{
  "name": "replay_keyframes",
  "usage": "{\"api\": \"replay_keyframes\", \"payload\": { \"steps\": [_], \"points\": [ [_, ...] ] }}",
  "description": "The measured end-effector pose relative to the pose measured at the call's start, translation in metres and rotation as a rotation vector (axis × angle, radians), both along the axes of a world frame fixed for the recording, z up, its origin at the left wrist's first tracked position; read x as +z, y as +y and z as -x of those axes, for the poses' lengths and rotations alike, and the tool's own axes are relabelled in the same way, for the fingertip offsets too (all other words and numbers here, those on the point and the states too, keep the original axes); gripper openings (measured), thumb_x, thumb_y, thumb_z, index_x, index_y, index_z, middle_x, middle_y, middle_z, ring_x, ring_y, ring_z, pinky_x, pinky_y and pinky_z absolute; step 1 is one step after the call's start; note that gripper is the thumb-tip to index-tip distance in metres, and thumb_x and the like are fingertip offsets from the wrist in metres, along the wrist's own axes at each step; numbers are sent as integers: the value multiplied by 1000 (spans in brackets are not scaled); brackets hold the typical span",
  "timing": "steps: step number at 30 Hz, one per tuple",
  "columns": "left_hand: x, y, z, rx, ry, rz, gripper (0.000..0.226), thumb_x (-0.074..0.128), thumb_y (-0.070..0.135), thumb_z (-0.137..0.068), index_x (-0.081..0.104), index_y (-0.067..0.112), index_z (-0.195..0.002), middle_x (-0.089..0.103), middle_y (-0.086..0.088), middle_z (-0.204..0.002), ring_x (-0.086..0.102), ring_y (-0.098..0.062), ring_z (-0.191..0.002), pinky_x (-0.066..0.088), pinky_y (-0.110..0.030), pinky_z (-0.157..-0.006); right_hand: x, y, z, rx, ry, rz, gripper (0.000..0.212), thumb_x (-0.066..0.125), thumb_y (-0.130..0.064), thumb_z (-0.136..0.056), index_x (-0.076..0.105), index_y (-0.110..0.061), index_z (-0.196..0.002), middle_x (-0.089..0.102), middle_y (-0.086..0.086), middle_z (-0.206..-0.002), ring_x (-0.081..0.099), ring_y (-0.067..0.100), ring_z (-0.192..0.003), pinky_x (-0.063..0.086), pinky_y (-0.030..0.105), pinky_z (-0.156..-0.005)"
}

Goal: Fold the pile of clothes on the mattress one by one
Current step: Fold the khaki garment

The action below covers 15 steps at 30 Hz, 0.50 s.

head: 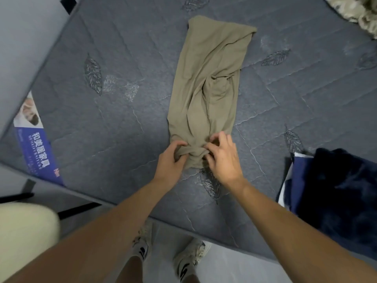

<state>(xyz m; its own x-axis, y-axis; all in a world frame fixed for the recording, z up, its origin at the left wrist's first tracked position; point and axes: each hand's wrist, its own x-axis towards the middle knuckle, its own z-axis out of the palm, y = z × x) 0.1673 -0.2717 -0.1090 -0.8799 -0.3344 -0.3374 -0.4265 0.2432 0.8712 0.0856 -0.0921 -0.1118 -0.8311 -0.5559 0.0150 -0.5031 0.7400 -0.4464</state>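
Observation:
An olive-tan garment [208, 82] lies stretched lengthwise and wrinkled on the grey quilted mattress [114, 119], running from the far middle toward me. Its near end is bunched up. My left hand [170, 160] grips that bunched end from the left with curled fingers. My right hand [221, 155] pinches the same end from the right, fingers bent into the cloth. Both hands sit close together, almost touching.
A dark navy pile of clothes [334, 193] lies at the mattress's right edge. A camouflage-patterned cloth [359, 11] sits at the far right corner. A blue printed label [36, 148] covers the left corner. My feet in sneakers [189, 260] stand at the near edge beside a cream cushion [26, 237].

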Motion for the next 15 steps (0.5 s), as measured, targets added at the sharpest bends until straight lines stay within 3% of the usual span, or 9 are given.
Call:
{"api": "replay_keyframes", "payload": {
  "steps": [2, 4, 6, 10, 13, 15],
  "points": [
    [28, -4, 12, 54, 31, -49, 23, 67, 8, -96, 66, 21, -115, 71, 7, -107, 66, -1, -100, 50, -14, -81, 29, -5, 8, 44, -93, 82, 20, 65, -9, -92, 68, -15, -110, 59, 2, -122, 58, 27, -111, 49, 38, -86],
    [61, -9, 22, 92, 47, -147, 27, 73, 13, -94, 66, 20, -119, 71, 4, -112, 67, -8, -105, 52, -14, -85, 61, -11, 15, 6, -198, 164, 16, 59, -3, -94, 62, -15, -104, 63, -2, -100, 61, 26, -93, 44, 34, -73],
    [105, -16, 35, 86, 94, -237, 40, 78, 13, -91, 62, 19, -128, 70, 2, -119, 68, -10, -111, 54, -19, -94, 104, -22, 24, -73, -226, 228, 13, 56, -2, -94, 55, -14, -93, 57, -6, -81, 54, 21, -75, 36, 33, -65],
    [216, -27, 67, 38, 231, -387, 68, 73, -9, -89, 43, 10, -147, 65, 1, -130, 65, 0, -116, 51, -17, -94, 224, -56, 48, -184, -274, 471, 14, 52, -1, -94, 54, -12, -86, 55, -4, -68, 45, 9, -63, 41, 30, -63],
    [303, -36, 90, 1, 351, -373, 71, 71, -16, -86, 43, 8, -146, 64, 1, -130, 64, 2, -116, 49, -18, -97, 319, -78, 71, -215, -264, 590, 13, 55, -3, -93, 54, -5, -81, 50, 1, -67, 40, 8, -63, 38, 35, -62],
    [358, -43, 102, -1, 428, -331, 74, 72, -21, -82, 43, 6, -145, 63, -2, -129, 65, 2, -113, 49, -19, -96, 380, -84, 83, -198, -231, 608, 18, 57, -1, -94, 51, -8, -77, 46, -4, -65, 38, 8, -62, 35, 31, -60]
  ]
}}
